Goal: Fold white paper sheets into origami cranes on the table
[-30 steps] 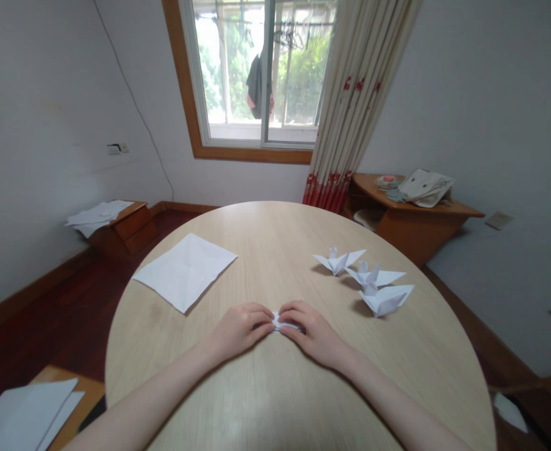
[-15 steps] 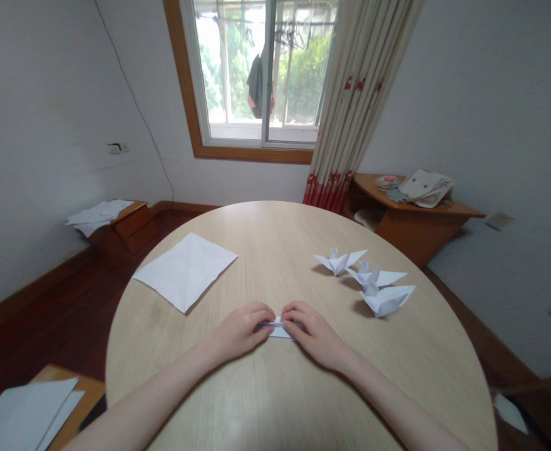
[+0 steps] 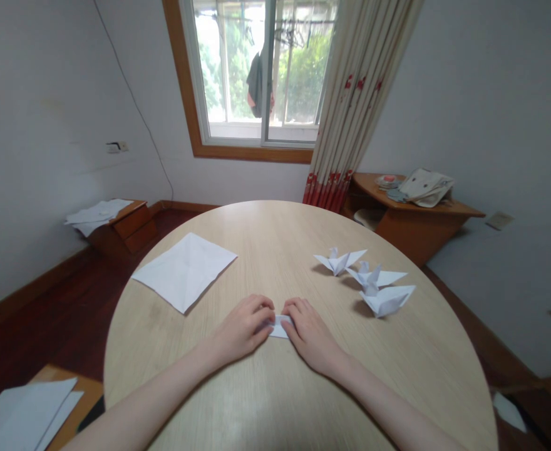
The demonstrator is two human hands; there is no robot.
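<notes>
A small piece of folded white paper (image 3: pixel 280 328) lies on the round wooden table (image 3: pixel 275 394) between my hands, partly covered by them. My left hand (image 3: pixel 248 322) grips its left side, with the thumb in front and curled fingers behind. On the right side, my right hand (image 3: pixel 309 327) holds the paper the same way, its thumb lying over the near part. Fingertips and paper ends are partly hidden. To the right stand three folded paper cranes, one at the back (image 3: pixel 339 262), one in the middle (image 3: pixel 373 275) and one nearest me (image 3: pixel 388 300).
A larger creased white sheet (image 3: pixel 186 272) lies at the table's left edge. More sheets (image 3: pixel 22 413) rest on a low wooden surface at lower left. Behind the table are a corner desk (image 3: pixel 407 219) with a bag (image 3: pixel 428 186), a curtain (image 3: pixel 345 113) and a small cabinet (image 3: pixel 134 222).
The fingers of both hands have lifted slightly and shifted on the folded paper, so more of its upper part shows. The cranes and the large sheet stay where they were.
</notes>
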